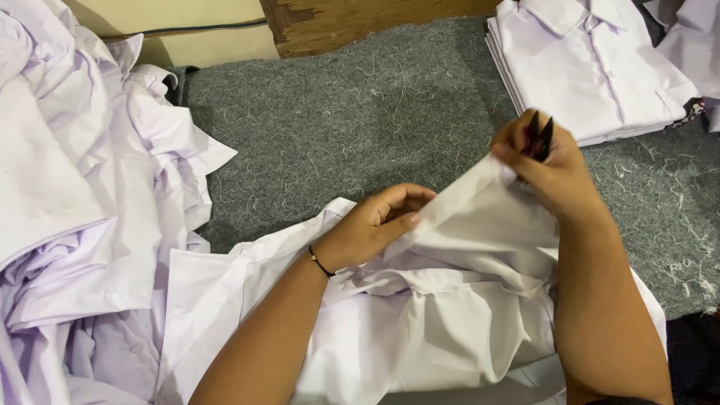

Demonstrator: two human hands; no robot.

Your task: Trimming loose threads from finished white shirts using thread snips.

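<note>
White shirt point(450, 300) lies crumpled on the grey felt mat point(360, 120), at the mat's near edge, w/ one fold of it lifted and pulled taut between both hands. Left hand point(375, 225) is closed on that fold, thumb and fingers pinching the cloth at its left end; thin dark bracelet point(321, 264) sits on the wrist just behind. Right hand point(551, 169) is up at the fold's right end, fingers closed around small black snips point(541, 135) (blades point up and away, tips showing above the knuckles), while the thumb and forefinger also pinch the cloth edge. So the shirt runs under and between the two hands, most of it bunched below the forearms. On the mat's far right corner sits a stack of folded white shirts point(592, 67), collars up, well apart from the hands. Off the mat's left edge a loose heap of white shirts point(82, 187) spills onto it. Loose thread clippings point(675, 247) litter the mat, thickest on its right side near the right forearm. Behind the mat's far edge is a worn wooden board point(352, 22).
</note>
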